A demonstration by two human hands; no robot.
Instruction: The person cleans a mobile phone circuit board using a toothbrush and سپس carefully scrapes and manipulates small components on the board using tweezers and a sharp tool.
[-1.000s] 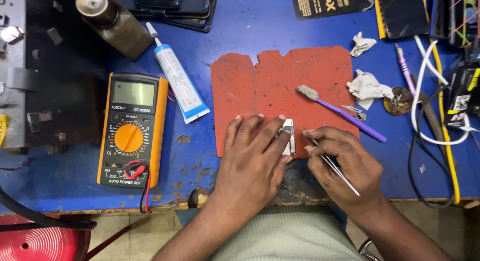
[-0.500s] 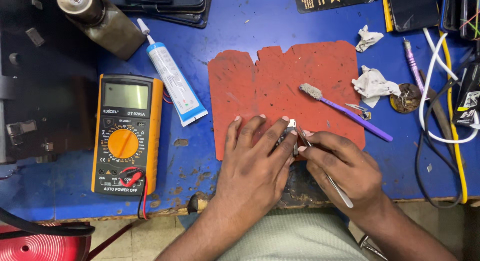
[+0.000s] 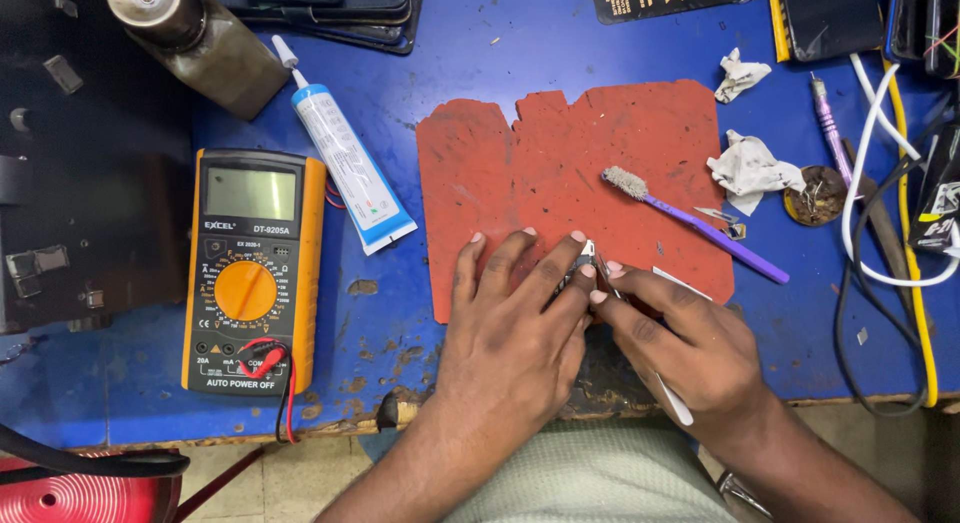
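Observation:
My left hand lies flat on the lower edge of a red mat, fingers pinching a small metal part against it. Beside it, my right hand grips thin metal tweezers like a pen, their tips touching the small part. The part is mostly hidden by my fingers. A purple toothbrush rests on the mat just above my right hand.
An orange-and-black multimeter sits left of the mat on the blue table. A white glue tube and a dark bottle lie above it. Crumpled tissues, white and yellow cables and phones crowd the right side.
Both hands have stayed together on the small part at the mat's lower edge. The tweezers' tips have closed in on the part, and the view has shifted slightly.

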